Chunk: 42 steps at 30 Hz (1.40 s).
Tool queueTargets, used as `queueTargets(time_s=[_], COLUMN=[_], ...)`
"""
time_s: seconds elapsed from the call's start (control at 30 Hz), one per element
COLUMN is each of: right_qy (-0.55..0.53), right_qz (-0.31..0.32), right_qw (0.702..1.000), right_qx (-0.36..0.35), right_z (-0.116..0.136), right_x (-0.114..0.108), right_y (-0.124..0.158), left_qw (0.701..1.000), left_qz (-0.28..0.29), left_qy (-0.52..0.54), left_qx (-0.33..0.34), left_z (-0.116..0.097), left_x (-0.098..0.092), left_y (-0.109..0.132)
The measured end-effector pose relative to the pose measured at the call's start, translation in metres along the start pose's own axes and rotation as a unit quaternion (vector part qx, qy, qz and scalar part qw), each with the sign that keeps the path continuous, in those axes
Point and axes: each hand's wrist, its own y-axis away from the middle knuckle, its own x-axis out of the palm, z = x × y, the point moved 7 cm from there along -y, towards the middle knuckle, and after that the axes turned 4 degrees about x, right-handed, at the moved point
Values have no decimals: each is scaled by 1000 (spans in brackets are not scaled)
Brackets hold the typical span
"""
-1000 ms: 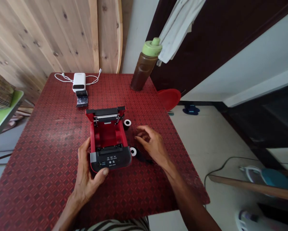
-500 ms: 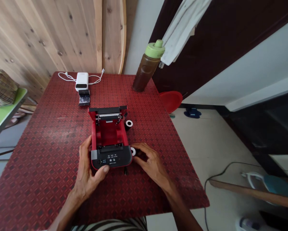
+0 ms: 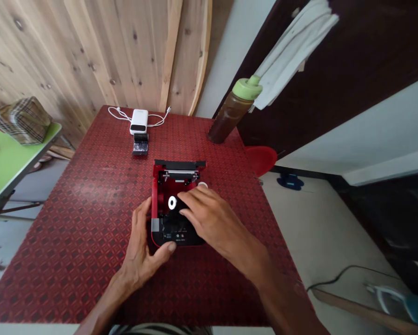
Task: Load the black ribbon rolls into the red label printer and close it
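Note:
A red and black label printer (image 3: 175, 237) sits on the table with its lid raised and its red inner bay showing. My left hand (image 3: 141, 249) grips its left side, fingers along the wall and thumb on the black front panel. Between the fingers and thumb of my right hand (image 3: 209, 216) is a small black ribbon roll (image 3: 181, 205) with a white core, held over the bay. My right hand covers the printer's right part. Just beyond that hand, the white end of a second roll (image 3: 202, 184) peeks out, mostly hidden.
On the red patterned table (image 3: 90, 204) lie a white power bank (image 3: 139, 120) with a cable and a small dark strip piece (image 3: 140, 145). A brown bottle (image 3: 229, 114) with a green lid stands at the back right. A green table (image 3: 16, 163) is at left.
My right hand has lifted the ribbon roll from beside the printer's right front and brought it left over the open bay. My left hand keeps its hold on the printer. The view has shifted.

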Motion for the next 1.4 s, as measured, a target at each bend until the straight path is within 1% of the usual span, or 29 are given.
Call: queueTargets(time_s=[0.07,0.13,0.37,0.47,0.57,0.67,0.73,0.87,0.97,1.03,1.07,1.13,1.2,1.27,1.3,1.33,1.4], right_qy=[61,80,53,37,8,-64,-102,-108,-98,-93,-97,-114,-134,-138,-133,-124,-92], right_qz=[64,98,143,148,138,93,76,98,78,42,19,-33,-85,-125,-140,-151,-173], right_qw=[996,991,987,987,990,993,990,987,989,990,990,988,983,978,976,976,976], right_qx=[22,45,53,52,41,-15,-52,-63,-83,-99,-101,-96,-92,-97,-99,-99,-95], right_z=[3,1,-13,-15,-13,-8,-5,-8,-9,-8,-8,-9,-8,-4,0,3,11], right_x=[21,34,50,48,36,16,6,8,11,10,9,4,-1,-5,-6,-5,-4], right_y=[-18,-27,-40,-41,-35,-22,-12,-5,-8,-8,-8,-4,2,11,16,21,31], left_qw=[1000,1000,1000,1000,1000,1000,1000,999,994,990,989,988,987,985,982,976,967], left_qz=[5,9,10,11,9,9,12,22,21,1,-9,-65,-100,-117,-112,-126,-144], left_qy=[4,7,2,5,8,16,19,36,85,109,110,103,98,111,136,161,189], left_qx=[-2,-3,-2,-4,-8,-7,-8,-35,-71,-91,-97,-98,-77,-61,-65,-72,-87], left_z=[1,1,1,2,3,3,3,3,2,0,-2,-5,-9,-10,-9,-7,-5], left_x=[1,1,2,1,1,2,1,-3,-13,-23,-28,-42,-49,-49,-46,-45,-42], left_y=[0,0,1,2,2,1,1,4,1,-10,-19,-43,-73,-101,-112,-120,-127])
